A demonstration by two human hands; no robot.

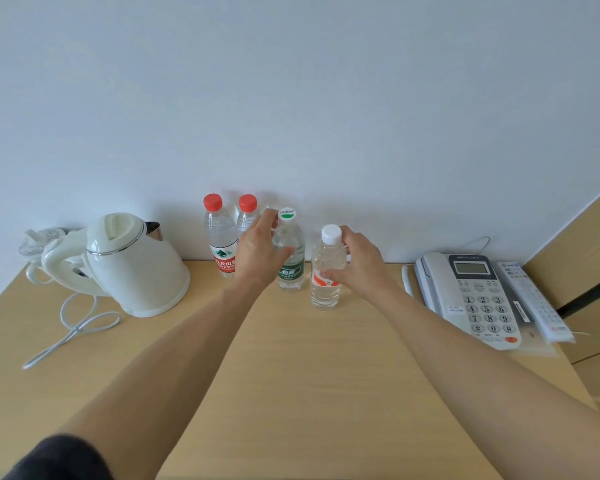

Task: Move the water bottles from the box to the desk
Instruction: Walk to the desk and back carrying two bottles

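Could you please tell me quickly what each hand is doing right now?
Left hand: holding the green-label bottle.
Right hand: holding the white-cap bottle.

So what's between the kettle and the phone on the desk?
Four water bottles stand between the kettle and phone, with the left hand and right hand gripping two, seen from the head view.

Both arms reach out forward, bare, dark sleeve (59, 459) at left upper arm. Left hand (257, 251) up, back of hand toward camera, fingers curled round green-label bottle (290, 258), thumb on front. Right hand (359, 261) grips white-cap bottle (326, 271) from right side, fingers behind, thumb across front. Hands near each other, not touching.
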